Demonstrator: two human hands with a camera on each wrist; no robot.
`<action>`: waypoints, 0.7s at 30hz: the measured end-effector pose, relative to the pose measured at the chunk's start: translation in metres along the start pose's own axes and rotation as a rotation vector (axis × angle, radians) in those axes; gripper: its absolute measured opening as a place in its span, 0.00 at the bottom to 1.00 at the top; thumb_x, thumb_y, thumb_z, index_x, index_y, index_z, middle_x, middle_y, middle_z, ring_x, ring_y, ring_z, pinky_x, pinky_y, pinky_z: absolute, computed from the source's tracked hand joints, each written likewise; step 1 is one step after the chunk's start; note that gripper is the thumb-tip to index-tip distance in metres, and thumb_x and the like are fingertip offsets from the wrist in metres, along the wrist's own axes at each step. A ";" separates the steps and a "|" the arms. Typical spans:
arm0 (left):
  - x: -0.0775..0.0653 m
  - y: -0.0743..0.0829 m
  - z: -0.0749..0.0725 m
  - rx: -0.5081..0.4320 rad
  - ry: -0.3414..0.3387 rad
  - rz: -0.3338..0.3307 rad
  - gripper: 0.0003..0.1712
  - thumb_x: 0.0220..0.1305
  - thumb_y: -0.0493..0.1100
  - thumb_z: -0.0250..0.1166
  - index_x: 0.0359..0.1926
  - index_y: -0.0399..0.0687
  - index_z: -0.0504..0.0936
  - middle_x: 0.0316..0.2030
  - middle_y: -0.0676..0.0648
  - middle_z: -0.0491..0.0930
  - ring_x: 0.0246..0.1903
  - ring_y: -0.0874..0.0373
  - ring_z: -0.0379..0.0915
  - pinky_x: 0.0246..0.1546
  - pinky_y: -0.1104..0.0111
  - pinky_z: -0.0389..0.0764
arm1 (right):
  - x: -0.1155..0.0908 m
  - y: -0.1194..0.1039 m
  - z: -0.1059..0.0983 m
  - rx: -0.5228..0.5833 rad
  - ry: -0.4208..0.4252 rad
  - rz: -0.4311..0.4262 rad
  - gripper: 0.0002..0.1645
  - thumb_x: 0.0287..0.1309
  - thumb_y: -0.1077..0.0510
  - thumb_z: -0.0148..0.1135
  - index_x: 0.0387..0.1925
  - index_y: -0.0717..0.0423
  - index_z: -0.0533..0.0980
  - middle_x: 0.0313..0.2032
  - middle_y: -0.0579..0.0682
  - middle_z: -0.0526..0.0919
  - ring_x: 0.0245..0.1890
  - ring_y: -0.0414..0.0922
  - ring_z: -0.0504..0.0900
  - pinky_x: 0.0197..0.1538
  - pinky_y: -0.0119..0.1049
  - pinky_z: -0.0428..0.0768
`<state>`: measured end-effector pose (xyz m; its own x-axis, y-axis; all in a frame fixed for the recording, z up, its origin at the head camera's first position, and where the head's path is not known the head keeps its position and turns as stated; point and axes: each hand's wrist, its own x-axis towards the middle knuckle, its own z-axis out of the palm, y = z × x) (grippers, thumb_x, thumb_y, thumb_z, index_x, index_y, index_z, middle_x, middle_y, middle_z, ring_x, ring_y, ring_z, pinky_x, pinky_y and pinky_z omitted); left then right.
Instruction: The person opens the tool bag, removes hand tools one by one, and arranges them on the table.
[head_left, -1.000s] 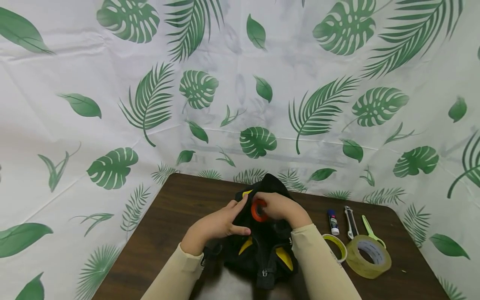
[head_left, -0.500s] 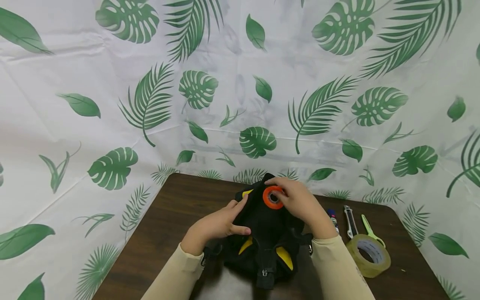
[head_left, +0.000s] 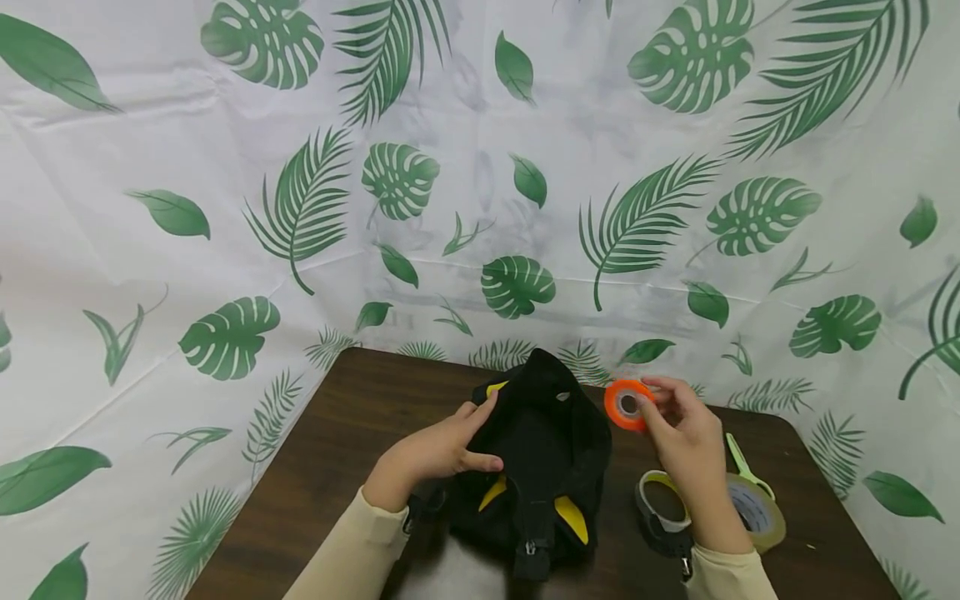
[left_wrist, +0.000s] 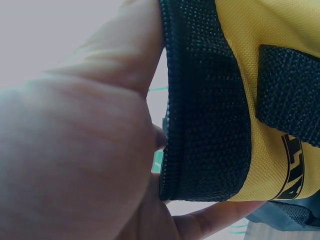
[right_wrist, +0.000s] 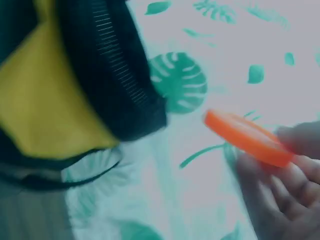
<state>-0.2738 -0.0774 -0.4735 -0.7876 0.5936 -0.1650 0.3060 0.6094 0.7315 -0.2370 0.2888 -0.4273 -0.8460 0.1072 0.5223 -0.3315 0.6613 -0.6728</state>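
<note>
A black and yellow tool bag (head_left: pixel 536 446) stands on the table with its dark mouth facing up. My left hand (head_left: pixel 435 446) holds its left rim, thumb and index finger spread apart; the left wrist view has the black webbing edge (left_wrist: pixel 207 115) close against the palm. To the right of the bag, my right hand (head_left: pixel 693 446) pinches a roll of orange tape (head_left: pixel 617 406) in the air. In the right wrist view that orange roll (right_wrist: pixel 250 140) is seen edge-on, apart from the bag (right_wrist: pixel 55 100).
On the right of the brown table (head_left: pixel 375 400) are a smaller tape roll (head_left: pixel 677 523), a wide clear tape roll (head_left: pixel 772 525) and light-green scissors (head_left: pixel 738 457). The right hand partly covers this area. A leaf-patterned cloth (head_left: pixel 450 100) hangs behind.
My right hand has come up out of the bag with the orange tape and moved right, over the other items. The left hand has stayed at the bag's rim.
</note>
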 end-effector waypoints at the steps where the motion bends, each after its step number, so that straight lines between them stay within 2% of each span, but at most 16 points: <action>1: 0.001 0.000 0.000 0.001 0.001 -0.001 0.63 0.73 0.69 0.68 0.90 0.70 0.33 0.86 0.38 0.49 0.83 0.40 0.58 0.78 0.43 0.68 | -0.004 0.005 -0.003 0.014 0.049 0.026 0.16 0.71 0.60 0.74 0.58 0.52 0.86 0.34 0.50 0.86 0.22 0.35 0.79 0.26 0.25 0.78; 3: 0.002 0.001 -0.001 0.001 0.001 0.000 0.63 0.73 0.69 0.67 0.90 0.69 0.33 0.86 0.38 0.48 0.83 0.39 0.58 0.78 0.43 0.68 | -0.013 0.016 -0.010 0.024 0.148 0.046 0.10 0.71 0.60 0.74 0.52 0.52 0.88 0.31 0.44 0.85 0.19 0.34 0.77 0.24 0.24 0.75; 5: 0.003 0.001 0.000 -0.001 0.000 0.001 0.63 0.73 0.69 0.68 0.90 0.69 0.33 0.86 0.38 0.48 0.83 0.39 0.57 0.79 0.43 0.68 | -0.023 0.029 -0.019 0.016 0.244 0.027 0.08 0.71 0.63 0.72 0.50 0.56 0.89 0.32 0.39 0.84 0.22 0.32 0.77 0.27 0.20 0.74; 7: 0.003 0.001 0.002 -0.008 -0.005 -0.001 0.63 0.73 0.69 0.68 0.90 0.69 0.33 0.87 0.38 0.47 0.84 0.39 0.57 0.79 0.43 0.67 | -0.035 0.042 -0.029 -0.018 0.360 0.018 0.08 0.72 0.65 0.70 0.50 0.59 0.89 0.34 0.33 0.82 0.25 0.29 0.75 0.29 0.17 0.72; 9: 0.003 0.000 0.003 -0.007 -0.010 -0.001 0.63 0.73 0.68 0.68 0.90 0.68 0.33 0.87 0.38 0.46 0.84 0.40 0.56 0.79 0.43 0.67 | -0.049 0.056 -0.041 -0.007 0.462 0.055 0.11 0.76 0.65 0.65 0.54 0.64 0.86 0.38 0.29 0.81 0.26 0.28 0.76 0.29 0.16 0.73; 10: 0.003 0.000 0.004 -0.006 -0.012 -0.001 0.63 0.73 0.68 0.68 0.90 0.69 0.33 0.87 0.38 0.46 0.84 0.40 0.56 0.79 0.43 0.67 | -0.056 0.062 -0.048 0.002 0.514 0.102 0.13 0.78 0.64 0.63 0.57 0.64 0.85 0.39 0.29 0.80 0.25 0.28 0.75 0.28 0.16 0.73; 12: 0.003 0.000 0.006 -0.003 -0.013 0.001 0.63 0.73 0.68 0.68 0.90 0.68 0.33 0.87 0.39 0.46 0.84 0.40 0.56 0.79 0.43 0.67 | -0.069 0.074 -0.063 0.047 0.616 0.258 0.15 0.82 0.59 0.58 0.61 0.57 0.82 0.39 0.29 0.79 0.21 0.29 0.73 0.24 0.18 0.72; 17: 0.004 0.001 0.007 -0.007 -0.015 0.011 0.63 0.74 0.68 0.68 0.90 0.68 0.32 0.86 0.39 0.49 0.83 0.41 0.58 0.79 0.44 0.68 | -0.092 0.113 -0.101 0.304 0.901 0.661 0.18 0.85 0.50 0.51 0.69 0.39 0.74 0.44 0.33 0.79 0.12 0.29 0.72 0.16 0.21 0.69; 19: 0.003 0.002 0.007 -0.007 -0.017 0.012 0.63 0.74 0.68 0.68 0.90 0.68 0.32 0.85 0.40 0.50 0.83 0.41 0.59 0.78 0.44 0.69 | -0.098 0.135 -0.114 0.443 1.013 0.794 0.19 0.85 0.49 0.53 0.71 0.37 0.73 0.52 0.30 0.80 0.11 0.26 0.73 0.15 0.20 0.68; 21: 0.004 0.002 0.006 -0.005 -0.012 0.007 0.63 0.74 0.68 0.67 0.90 0.69 0.33 0.86 0.40 0.50 0.83 0.41 0.59 0.78 0.44 0.68 | -0.101 0.160 -0.123 0.483 1.058 0.907 0.23 0.85 0.49 0.54 0.75 0.36 0.71 0.60 0.28 0.79 0.12 0.22 0.74 0.15 0.20 0.69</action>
<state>-0.2726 -0.0707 -0.4765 -0.7793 0.6038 -0.1679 0.3085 0.6028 0.7358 -0.1534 0.4752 -0.5235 -0.2146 0.9608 -0.1755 -0.1500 -0.2100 -0.9661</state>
